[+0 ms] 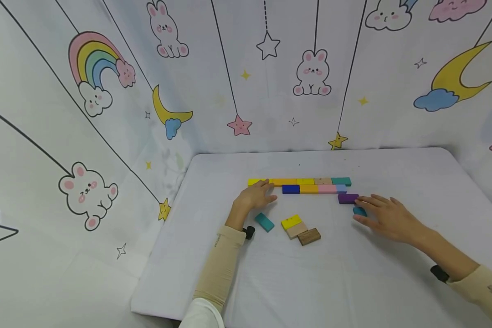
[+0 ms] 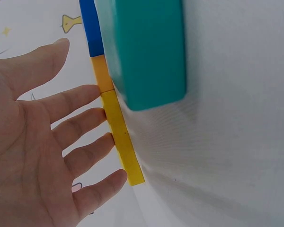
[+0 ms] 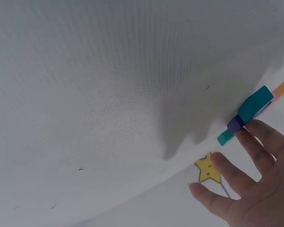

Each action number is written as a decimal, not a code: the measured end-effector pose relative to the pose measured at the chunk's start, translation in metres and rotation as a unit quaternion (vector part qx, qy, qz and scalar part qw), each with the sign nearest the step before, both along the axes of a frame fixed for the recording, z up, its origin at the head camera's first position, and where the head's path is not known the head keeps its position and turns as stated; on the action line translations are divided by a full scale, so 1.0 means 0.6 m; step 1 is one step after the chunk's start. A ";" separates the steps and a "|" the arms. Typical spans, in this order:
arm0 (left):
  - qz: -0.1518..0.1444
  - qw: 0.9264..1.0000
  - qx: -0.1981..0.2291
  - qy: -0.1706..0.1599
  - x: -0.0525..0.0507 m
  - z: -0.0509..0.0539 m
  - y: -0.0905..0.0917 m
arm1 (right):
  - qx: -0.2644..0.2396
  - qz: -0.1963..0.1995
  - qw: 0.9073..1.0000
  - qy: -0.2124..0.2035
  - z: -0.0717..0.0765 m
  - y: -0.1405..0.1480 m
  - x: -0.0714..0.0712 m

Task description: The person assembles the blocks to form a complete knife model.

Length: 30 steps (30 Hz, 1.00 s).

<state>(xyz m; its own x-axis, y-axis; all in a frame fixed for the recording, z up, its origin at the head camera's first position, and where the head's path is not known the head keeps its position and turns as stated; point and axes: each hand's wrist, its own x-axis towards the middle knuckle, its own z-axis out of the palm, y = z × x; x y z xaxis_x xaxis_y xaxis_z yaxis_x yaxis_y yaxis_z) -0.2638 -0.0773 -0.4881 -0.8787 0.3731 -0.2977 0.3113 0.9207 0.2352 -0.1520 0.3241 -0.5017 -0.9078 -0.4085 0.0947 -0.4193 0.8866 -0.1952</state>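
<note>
My left hand (image 1: 253,197) lies at the left end of the back row, its straight fingers against the yellow block (image 2: 120,137). Beside the yellow block is an orange block (image 1: 284,182). On the right, my right hand (image 1: 389,218) has its fingers extended, and a fingertip touches the end of the purple block (image 1: 347,199). A blue-teal block (image 1: 359,211) lies between the thumb and index finger, partly covered by the hand. The front row holds a dark blue block (image 1: 290,189), an orange one, a pink block (image 1: 327,189) and a light blue block (image 1: 341,188).
Nearer the front lie a loose teal block (image 1: 264,222), a yellow block (image 1: 291,222), a beige block (image 1: 297,230) and a brown wood block (image 1: 309,237). A white cloth covers the table (image 1: 311,287). Behind it hangs a patterned curtain (image 1: 270,95).
</note>
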 end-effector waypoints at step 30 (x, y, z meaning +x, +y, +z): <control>-0.002 1.000 0.002 0.000 0.001 0.001 0.000 | 0.020 0.031 0.999 0.017 -0.008 -0.048 -0.013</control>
<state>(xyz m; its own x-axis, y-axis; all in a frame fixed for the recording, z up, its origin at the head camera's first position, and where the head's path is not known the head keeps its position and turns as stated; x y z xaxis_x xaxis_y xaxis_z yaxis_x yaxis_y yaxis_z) -0.2630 -0.0775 -0.4873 -0.8772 0.3774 -0.2968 0.3147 0.9188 0.2381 -0.1595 0.2953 -0.5064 -0.8776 -0.4674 0.1068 -0.4788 0.8659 -0.1447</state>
